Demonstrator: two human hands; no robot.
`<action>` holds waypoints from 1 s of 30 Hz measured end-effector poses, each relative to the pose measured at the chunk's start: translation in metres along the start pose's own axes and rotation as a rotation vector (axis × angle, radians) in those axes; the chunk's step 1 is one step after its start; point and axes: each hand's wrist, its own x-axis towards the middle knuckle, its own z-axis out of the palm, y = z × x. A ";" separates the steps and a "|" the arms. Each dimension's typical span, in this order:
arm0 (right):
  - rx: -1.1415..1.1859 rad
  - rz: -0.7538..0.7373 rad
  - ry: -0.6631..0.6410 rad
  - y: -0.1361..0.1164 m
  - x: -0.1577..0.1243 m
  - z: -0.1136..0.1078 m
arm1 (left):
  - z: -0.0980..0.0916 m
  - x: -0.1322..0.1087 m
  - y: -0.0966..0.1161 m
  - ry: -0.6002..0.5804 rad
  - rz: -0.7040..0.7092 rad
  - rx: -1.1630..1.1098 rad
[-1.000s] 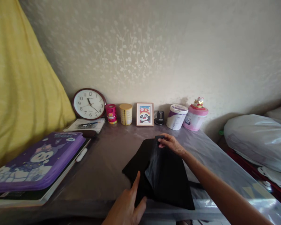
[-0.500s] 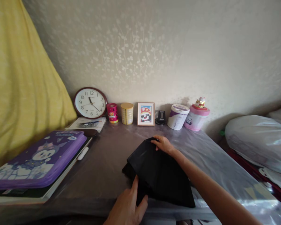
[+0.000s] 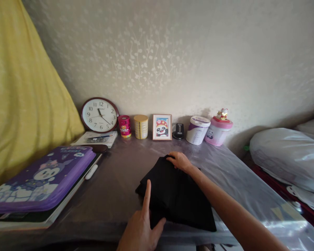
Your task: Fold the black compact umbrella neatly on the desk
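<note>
A black folded piece of cloth (image 3: 180, 200) lies on the table near its front edge, with layered edges at its left side. My right hand (image 3: 180, 161) reaches across it and has its fingers closed on the far top edge. Close to the cloth's near left side is my left hand (image 3: 142, 225). Its index finger points forward over the cloth's left edge and the thumb is spread apart at the lower edge. The other left fingers are mostly hidden.
The table (image 3: 115, 188) has a shiny plastic cover. At left, a purple case (image 3: 49, 177) rests on a large book. Along the wall stand a clock (image 3: 99, 115), a pink tin (image 3: 124, 126), a yellow can (image 3: 141, 127), a picture frame (image 3: 162, 127) and tubs (image 3: 198, 130).
The raised top layer of the black cloth has come down flatter. My left index finger has moved up from beside the fold and now stretches over it. My right hand keeps its place.
</note>
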 end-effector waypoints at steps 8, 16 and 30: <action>-0.020 0.021 0.008 -0.003 0.001 0.000 | 0.006 0.005 -0.009 -0.082 0.131 0.052; -0.026 0.044 0.194 -0.007 0.000 -0.008 | 0.011 0.008 -0.015 -0.078 0.097 0.117; -0.074 -0.538 0.072 -0.005 -0.026 0.002 | 0.009 0.006 -0.011 -0.073 0.090 0.087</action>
